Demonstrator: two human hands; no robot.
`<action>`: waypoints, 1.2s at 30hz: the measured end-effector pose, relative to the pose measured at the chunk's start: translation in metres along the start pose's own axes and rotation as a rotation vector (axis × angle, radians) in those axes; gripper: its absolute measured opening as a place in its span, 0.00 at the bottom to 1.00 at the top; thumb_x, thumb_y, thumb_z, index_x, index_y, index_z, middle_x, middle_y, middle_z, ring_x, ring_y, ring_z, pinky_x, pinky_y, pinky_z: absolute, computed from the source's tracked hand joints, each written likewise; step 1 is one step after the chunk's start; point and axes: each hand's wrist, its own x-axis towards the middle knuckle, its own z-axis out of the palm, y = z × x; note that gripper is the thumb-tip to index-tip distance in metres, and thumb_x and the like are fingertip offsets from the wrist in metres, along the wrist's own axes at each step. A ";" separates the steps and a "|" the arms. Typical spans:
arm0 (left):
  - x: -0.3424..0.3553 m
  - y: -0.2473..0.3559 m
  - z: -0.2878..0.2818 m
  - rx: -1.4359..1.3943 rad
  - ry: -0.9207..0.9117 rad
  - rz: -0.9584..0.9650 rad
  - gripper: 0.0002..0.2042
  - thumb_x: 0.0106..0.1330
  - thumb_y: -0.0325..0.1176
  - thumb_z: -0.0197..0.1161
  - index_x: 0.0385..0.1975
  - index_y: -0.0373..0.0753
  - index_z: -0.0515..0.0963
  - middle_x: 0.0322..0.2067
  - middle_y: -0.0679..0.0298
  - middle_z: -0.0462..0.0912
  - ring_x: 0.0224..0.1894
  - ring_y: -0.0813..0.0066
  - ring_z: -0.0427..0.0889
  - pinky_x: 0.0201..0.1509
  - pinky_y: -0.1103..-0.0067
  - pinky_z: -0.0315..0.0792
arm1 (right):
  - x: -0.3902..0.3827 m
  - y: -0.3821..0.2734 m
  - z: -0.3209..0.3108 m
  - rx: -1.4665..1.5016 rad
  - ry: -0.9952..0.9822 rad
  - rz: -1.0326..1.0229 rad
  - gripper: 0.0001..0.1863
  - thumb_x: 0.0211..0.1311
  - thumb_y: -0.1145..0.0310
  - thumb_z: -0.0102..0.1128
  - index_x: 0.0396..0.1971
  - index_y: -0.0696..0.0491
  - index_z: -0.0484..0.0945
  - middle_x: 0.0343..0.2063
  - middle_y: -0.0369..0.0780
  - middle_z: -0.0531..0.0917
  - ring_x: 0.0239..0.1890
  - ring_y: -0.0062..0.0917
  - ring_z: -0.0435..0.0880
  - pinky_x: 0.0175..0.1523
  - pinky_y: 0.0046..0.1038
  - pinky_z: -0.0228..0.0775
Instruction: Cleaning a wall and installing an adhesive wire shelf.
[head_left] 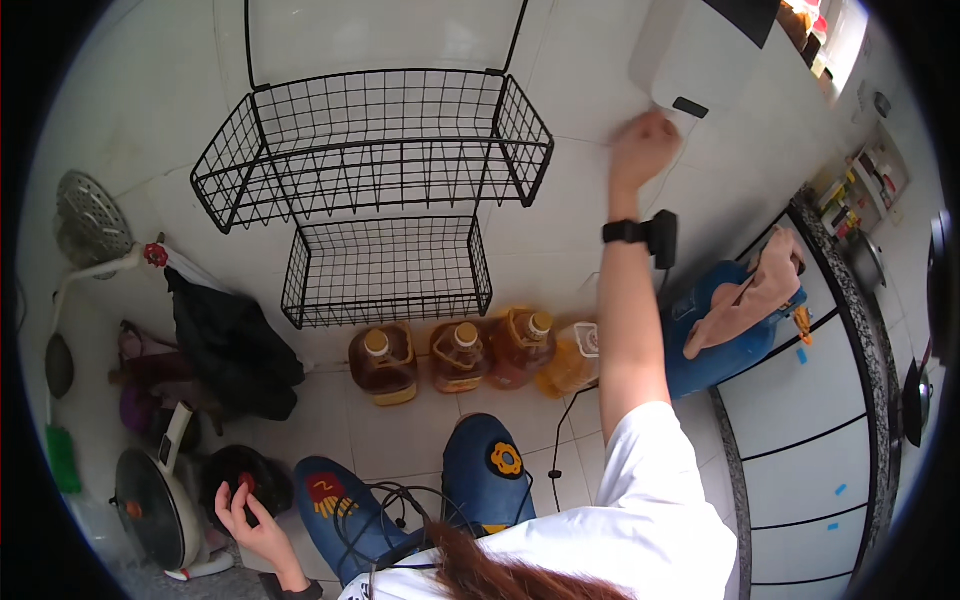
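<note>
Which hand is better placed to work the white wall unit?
Right. The right hand is raised against the white wall unit; the left hand is low, at the black round appliance on the floor.

A white box-shaped appliance (668,55) hangs on the tiled wall, upper right.

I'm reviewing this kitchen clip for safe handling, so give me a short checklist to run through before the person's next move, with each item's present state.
1. Right hand placed on the white wall box: ok, it touches the lower edge.
2. Left hand free of a load: cannot tell; its fingertips sit at a small red thing on the black pot.
3. Oil jugs upright and capped: ok.
4. Black cable away from the knees: not ok, it trails beside them.
5. Wire shelves unloaded: ok.
</note>
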 end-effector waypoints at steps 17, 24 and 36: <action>-0.002 0.025 0.022 -0.152 -0.073 0.021 0.07 0.58 0.17 0.52 0.34 0.31 0.75 0.47 0.54 0.70 0.49 0.60 0.71 0.53 0.73 0.66 | 0.065 -0.117 0.065 -0.163 -0.066 -0.529 0.06 0.55 0.73 0.55 0.31 0.59 0.75 0.32 0.46 0.76 0.34 0.38 0.75 0.37 0.34 0.69; -0.002 0.020 0.007 -0.092 -0.045 -0.002 0.07 0.59 0.20 0.54 0.35 0.33 0.76 0.48 0.55 0.71 0.50 0.61 0.71 0.54 0.73 0.65 | -0.034 -0.059 -0.010 0.091 -0.291 -0.428 0.07 0.52 0.72 0.58 0.32 0.57 0.77 0.32 0.46 0.77 0.35 0.39 0.76 0.40 0.33 0.70; -0.008 -0.002 -0.011 0.012 -0.092 -0.021 0.07 0.61 0.23 0.54 0.37 0.33 0.77 0.48 0.56 0.72 0.50 0.62 0.71 0.54 0.73 0.64 | -0.073 0.099 -0.072 0.019 -0.128 0.467 0.04 0.52 0.72 0.60 0.26 0.57 0.78 0.20 0.40 0.80 0.23 0.26 0.79 0.32 0.27 0.70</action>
